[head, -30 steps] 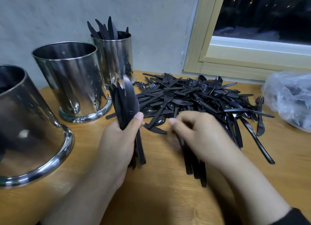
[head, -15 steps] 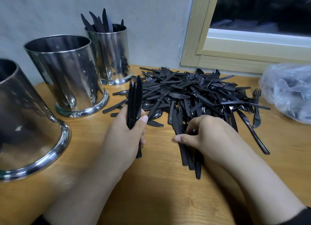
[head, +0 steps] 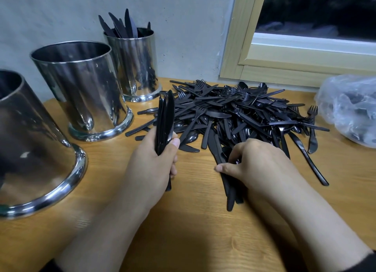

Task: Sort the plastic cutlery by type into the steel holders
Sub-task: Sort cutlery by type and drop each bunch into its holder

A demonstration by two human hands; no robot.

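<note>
counter [head: 193, 227]: wooden top that carries everything; its smooth grain probably lets thin plastic slide when pushed.
near steel holder [head: 30, 149]: largest in view, at the left edge, its inside hidden; likely heavy and steady enough to take dropped pieces.
middle steel holder [head: 81, 88]: stands upright between the other two; nothing shows above its rim.
far steel holder [head: 132, 62]: by the wall, with black knife blades sticking up out of it, so knives belong here.
cutlery pile [head: 234, 113]: black forks, spoons and knives tangled in a heap on the counter, right of the holders. The pieces look light, thin and glossy, so likely slippery and a little bendy. Fork tines may snag neighbours, so lifting by the handle end seems best.
plastic bag [head: 350, 109]: crumpled clear bag at the right edge with dark pieces inside.
left hand [head: 156, 162]: fingers and thumb wrapped round a knife bundle [head: 165, 117], blades up, gripped at the handles. A firm squeeze low on the stack should stop them fanning out.
right hand [head: 256, 166]: curled over several loose knives [head: 230, 190] at the pile's near edge, thumb against their handles, gathering them flat on the counter.
</note>
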